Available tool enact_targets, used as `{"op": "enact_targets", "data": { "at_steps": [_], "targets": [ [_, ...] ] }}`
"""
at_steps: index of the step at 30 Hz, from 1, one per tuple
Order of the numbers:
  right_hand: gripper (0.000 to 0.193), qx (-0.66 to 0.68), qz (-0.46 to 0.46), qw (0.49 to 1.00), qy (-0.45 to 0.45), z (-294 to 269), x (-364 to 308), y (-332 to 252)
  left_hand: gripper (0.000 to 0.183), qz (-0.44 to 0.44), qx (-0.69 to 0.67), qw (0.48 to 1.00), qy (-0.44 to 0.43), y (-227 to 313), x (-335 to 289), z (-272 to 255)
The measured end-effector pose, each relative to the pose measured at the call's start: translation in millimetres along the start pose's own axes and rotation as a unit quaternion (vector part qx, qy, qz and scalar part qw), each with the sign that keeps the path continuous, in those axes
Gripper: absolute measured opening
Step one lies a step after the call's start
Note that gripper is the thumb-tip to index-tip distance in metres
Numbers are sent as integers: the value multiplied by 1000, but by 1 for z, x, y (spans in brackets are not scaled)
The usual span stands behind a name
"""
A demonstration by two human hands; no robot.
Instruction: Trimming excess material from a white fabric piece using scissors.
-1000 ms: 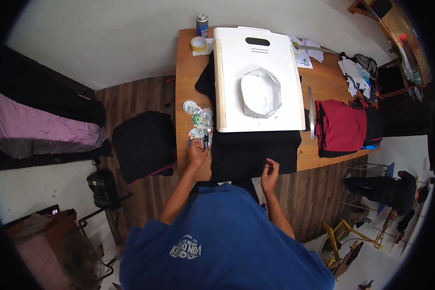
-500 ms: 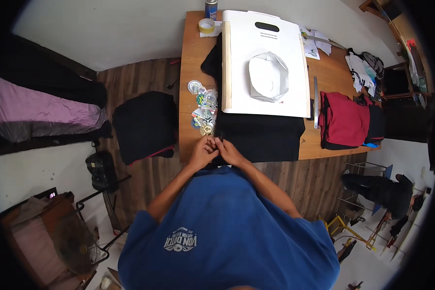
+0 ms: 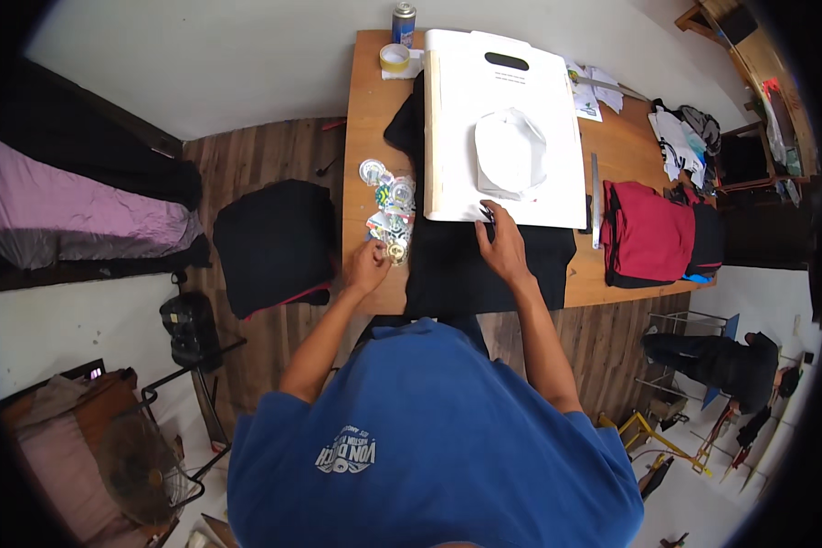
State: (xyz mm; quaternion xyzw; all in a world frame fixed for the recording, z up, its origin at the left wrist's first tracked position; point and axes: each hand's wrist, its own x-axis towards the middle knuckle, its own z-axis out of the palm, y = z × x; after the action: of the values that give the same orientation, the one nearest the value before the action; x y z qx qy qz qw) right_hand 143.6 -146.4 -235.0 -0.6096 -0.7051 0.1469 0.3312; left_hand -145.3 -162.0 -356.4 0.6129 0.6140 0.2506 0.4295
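Note:
My left hand [image 3: 367, 267] is at the table's left edge, fingers bent together against a round gold-coloured sticker [image 3: 396, 251]. Whatever may be pinched in them is too small to make out. That sticker lies at the near end of a pile of shiny round stickers [image 3: 395, 195]. Farther right, my right hand [image 3: 504, 245] is closed on a small dark pointed tool [image 3: 487, 213], its kind unclear, over the near edge of a white board [image 3: 452, 137]. The board lies on black cloth [image 3: 493, 269]. A crumpled white paper ring [image 3: 511, 187] rests on the board.
On the wooden table [image 3: 367, 119] are a spray can [image 3: 404, 26], a tape roll [image 3: 395, 58], a metal ruler [image 3: 595, 201] and folded red cloth [image 3: 647, 228]. A black cloth stack [image 3: 276, 242] stands left. Another person [image 3: 721, 361] is far right.
My hands were together at the table's near edge and have parted. The left moved slightly left and forward to the stickers; the right moved right and forward to the board with the dark tool.

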Motion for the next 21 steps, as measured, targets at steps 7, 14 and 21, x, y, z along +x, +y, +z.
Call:
{"op": "enact_targets", "data": {
  "at_steps": [7, 14, 21],
  "targets": [
    [55, -34, 95, 989, -107, 7, -7, 6, 30, 79, 83, 993, 40, 5, 18, 10],
    [60, -28, 90, 989, -116, 11, -8, 9, 41, 97, 190, 971, 112, 43, 26, -9],
    [61, -15, 98, 986, -133, 8, -6, 9, 42, 158, 200, 966, 41, 25, 29, -17]
  ]
}}
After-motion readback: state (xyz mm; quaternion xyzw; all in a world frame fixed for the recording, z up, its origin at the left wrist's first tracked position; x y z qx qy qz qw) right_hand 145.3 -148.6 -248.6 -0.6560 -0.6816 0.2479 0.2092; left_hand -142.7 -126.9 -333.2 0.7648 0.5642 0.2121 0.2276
